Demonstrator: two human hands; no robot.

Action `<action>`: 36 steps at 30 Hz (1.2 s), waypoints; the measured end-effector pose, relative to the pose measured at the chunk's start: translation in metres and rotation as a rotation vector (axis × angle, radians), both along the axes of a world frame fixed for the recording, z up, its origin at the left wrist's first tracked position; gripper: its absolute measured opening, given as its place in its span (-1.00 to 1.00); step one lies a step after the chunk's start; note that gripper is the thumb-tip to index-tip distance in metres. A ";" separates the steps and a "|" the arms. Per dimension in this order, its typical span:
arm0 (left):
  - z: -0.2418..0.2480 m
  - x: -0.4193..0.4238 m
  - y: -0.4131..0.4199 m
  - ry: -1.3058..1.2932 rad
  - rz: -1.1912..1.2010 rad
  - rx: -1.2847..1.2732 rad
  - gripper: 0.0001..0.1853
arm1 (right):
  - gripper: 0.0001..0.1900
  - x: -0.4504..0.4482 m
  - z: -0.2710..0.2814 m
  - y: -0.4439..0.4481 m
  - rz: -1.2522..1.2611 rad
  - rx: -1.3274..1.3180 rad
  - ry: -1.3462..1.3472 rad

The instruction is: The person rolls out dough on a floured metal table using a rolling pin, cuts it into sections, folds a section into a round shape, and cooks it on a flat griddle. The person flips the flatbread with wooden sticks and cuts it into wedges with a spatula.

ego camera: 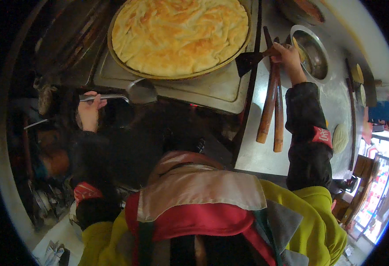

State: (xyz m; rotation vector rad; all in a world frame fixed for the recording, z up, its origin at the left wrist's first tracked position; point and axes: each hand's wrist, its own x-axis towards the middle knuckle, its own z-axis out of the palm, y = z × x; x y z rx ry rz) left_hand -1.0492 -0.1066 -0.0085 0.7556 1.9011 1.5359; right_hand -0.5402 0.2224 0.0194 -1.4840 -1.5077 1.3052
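Note:
A large round flatbread (181, 36), with folded layers and browned patches, lies in a shallow round pan (181, 78) on the metal stove top. My left hand (89, 111) grips the handle of a metal utensil with a broad rounded head (142, 91), held just below the stove's front edge. On the right, my right hand (287, 58) is closed around the handle of a dark scraper (247, 63), whose flat blade points toward the pan. Beneath that hand, two long wooden handles (270, 106) rest on the steel counter; their far ends are partly hidden.
A steel bowl (314, 56) with a yellowish item at its rim sits beside my right hand. Farther right on the counter (254, 159) are a pale round of dough (340, 138) and a long thin rod (351, 129). Dark equipment (68, 40) stands left of the pan.

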 end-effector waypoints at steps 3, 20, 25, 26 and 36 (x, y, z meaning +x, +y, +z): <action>-0.006 0.045 -0.004 -0.025 0.028 -0.003 -0.82 | -0.74 0.001 -0.001 -0.006 0.072 0.002 -0.008; -0.076 0.196 0.030 -0.190 0.094 0.265 -0.81 | -0.71 -0.038 -0.028 -0.053 0.269 -0.033 0.148; -0.076 0.183 0.033 -0.368 0.032 0.275 -0.86 | -0.71 -0.019 -0.005 -0.082 0.122 -0.073 0.180; -0.076 0.180 0.033 -0.379 0.022 0.280 -0.86 | -0.71 -0.011 -0.003 -0.088 0.078 -0.068 0.167; 0.009 0.149 0.042 -0.413 -0.086 0.149 -0.89 | -0.79 0.065 -0.012 -0.142 -0.106 0.157 0.044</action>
